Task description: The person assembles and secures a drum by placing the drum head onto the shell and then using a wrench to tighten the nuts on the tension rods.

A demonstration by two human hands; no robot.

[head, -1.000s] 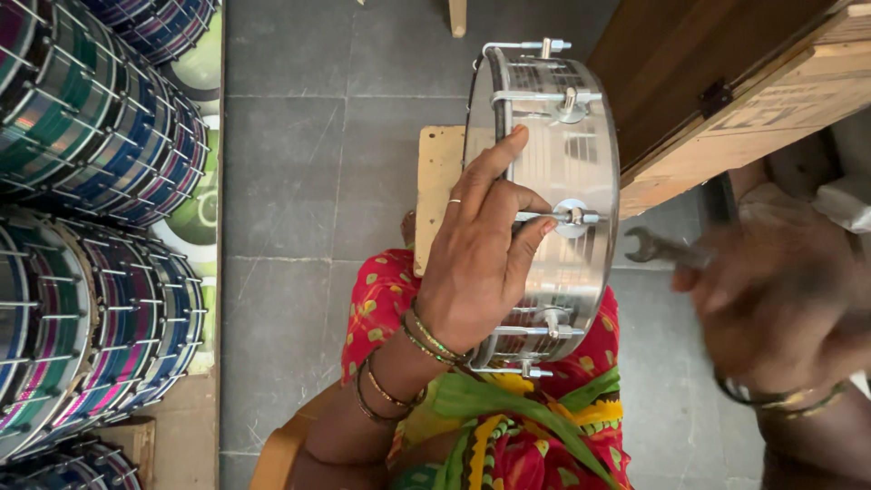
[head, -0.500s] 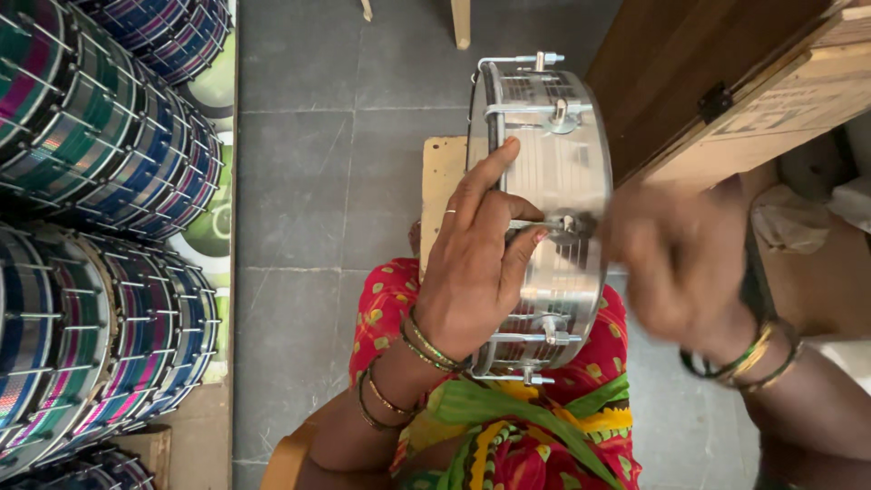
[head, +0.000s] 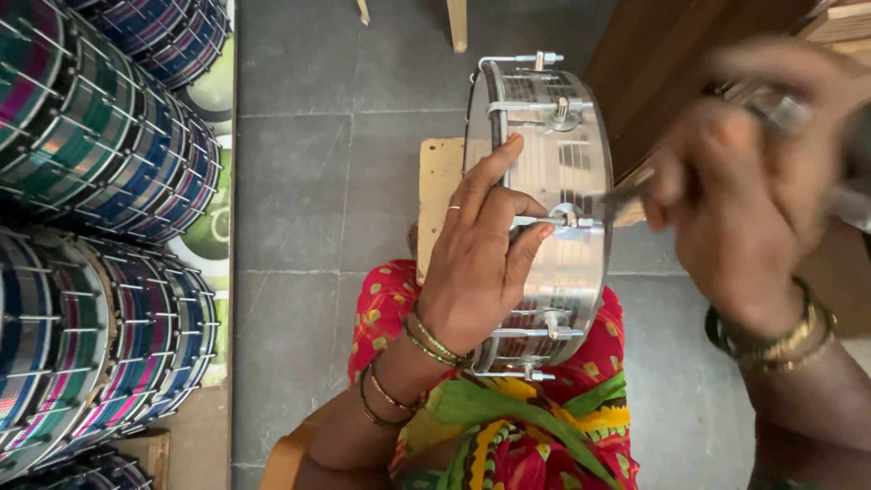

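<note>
Grey floor below; left hand (head: 476,263) steadies drum (head: 549,209).

glossy ribbed metal drum shell (head: 555,218), matt grey stone floor (head: 299,200)

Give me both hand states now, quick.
Left hand: closed on the silver drum, fingers around a tension rod.
Right hand: blurred, gripping a metal tool at the drum's lug.

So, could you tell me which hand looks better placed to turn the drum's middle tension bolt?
Right, probably: the right hand holds a tool whose tip meets that bolt, while the left hand steadies the metal drum.
</note>
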